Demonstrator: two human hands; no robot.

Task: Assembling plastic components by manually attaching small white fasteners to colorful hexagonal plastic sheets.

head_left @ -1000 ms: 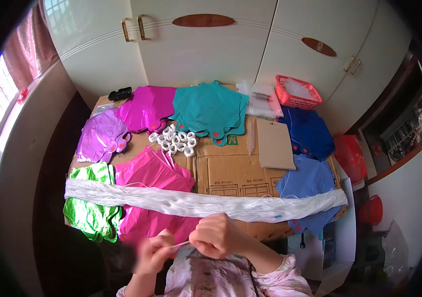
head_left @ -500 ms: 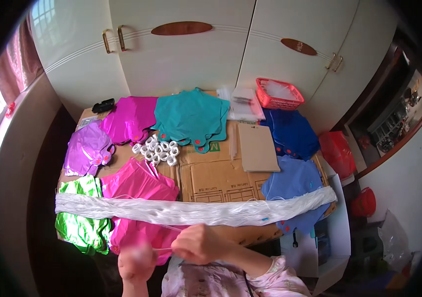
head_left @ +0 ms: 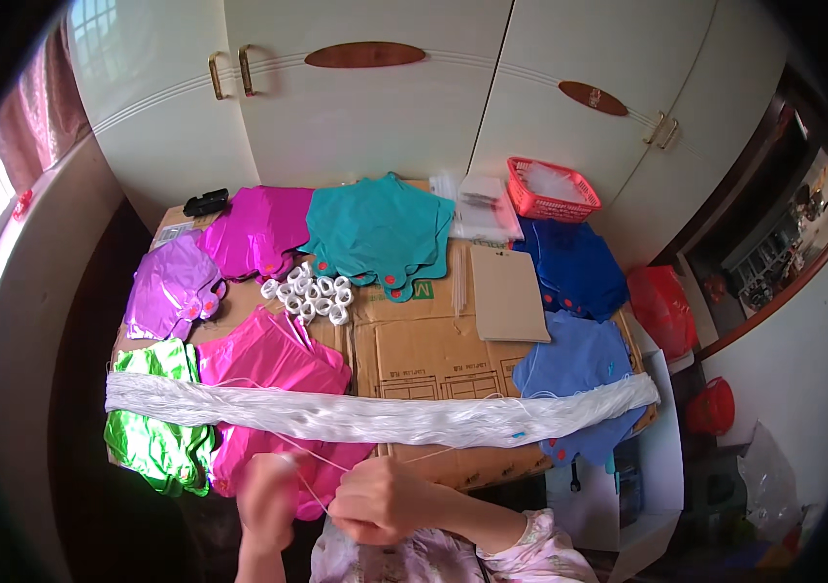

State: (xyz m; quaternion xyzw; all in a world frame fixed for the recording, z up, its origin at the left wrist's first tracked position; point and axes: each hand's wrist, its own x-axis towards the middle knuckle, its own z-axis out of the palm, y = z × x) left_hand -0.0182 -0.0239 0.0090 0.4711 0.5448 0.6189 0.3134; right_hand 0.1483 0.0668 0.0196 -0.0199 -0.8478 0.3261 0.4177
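A long hank of white string (head_left: pixel 365 418) lies across the front of the cardboard-covered table. My right hand (head_left: pixel 380 500) is closed just in front of it, pinching a thin white string (head_left: pixel 319 455). That string stretches to my left hand (head_left: pixel 268 500), and a second strand slants between the two hands. My left hand is curled closed but smeared by motion. A whitish patch shows at its top, too blurred to make out. Beneath the hank, close to both hands, lies a stack of shiny pink foil pieces (head_left: pixel 273 360).
Small white rolls (head_left: pixel 312 294) cluster mid-table. Green foil (head_left: pixel 156 447), purple foil (head_left: pixel 171 290), magenta foil (head_left: pixel 253 228), teal foil (head_left: pixel 375 233) and blue foil (head_left: pixel 574 267) stacks surround them. A grey-brown card stack (head_left: pixel 509 296) and red basket (head_left: pixel 552 191) sit right, before white cabinets (head_left: pixel 365 117).
My left hand has risen slightly toward the hank, and my right hand has moved slightly down. The strings between them now slant more steeply. The view has shifted slightly.
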